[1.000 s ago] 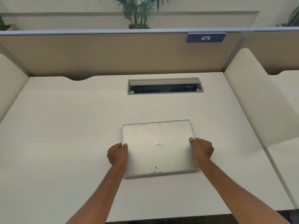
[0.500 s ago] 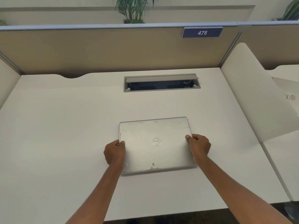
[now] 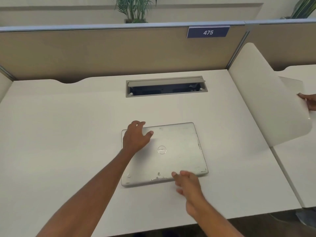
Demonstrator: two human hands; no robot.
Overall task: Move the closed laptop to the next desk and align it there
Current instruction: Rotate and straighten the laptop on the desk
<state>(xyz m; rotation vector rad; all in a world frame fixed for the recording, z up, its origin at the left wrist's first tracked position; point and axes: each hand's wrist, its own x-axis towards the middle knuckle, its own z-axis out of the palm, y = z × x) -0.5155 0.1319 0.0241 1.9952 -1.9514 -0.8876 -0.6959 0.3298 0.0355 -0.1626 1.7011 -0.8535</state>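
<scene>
A closed silver laptop point(image 3: 172, 151) with a round logo and a scuffed front edge lies flat on the white desk point(image 3: 59, 142), slightly turned. My left hand point(image 3: 135, 137) rests over its far left corner with fingers spread. My right hand point(image 3: 187, 184) is at its front edge toward the right, fingers apart, fingertips touching the lid's edge. Neither hand grips it. The neighbouring desk point(image 3: 301, 161) lies to the right behind a curved white divider point(image 3: 266, 100).
An open grey cable box point(image 3: 165, 86) is sunk into the desk behind the laptop. A beige partition with a "475" label point(image 3: 208, 32) closes the back. Beyond the divider, another person's hand point(image 3: 307, 100) holds a pale flat object point(image 3: 294, 86).
Both hands let go of the laptop's sides. The left moved up to the far left corner, the right down to the front edge. Another person's hand appeared at the right.
</scene>
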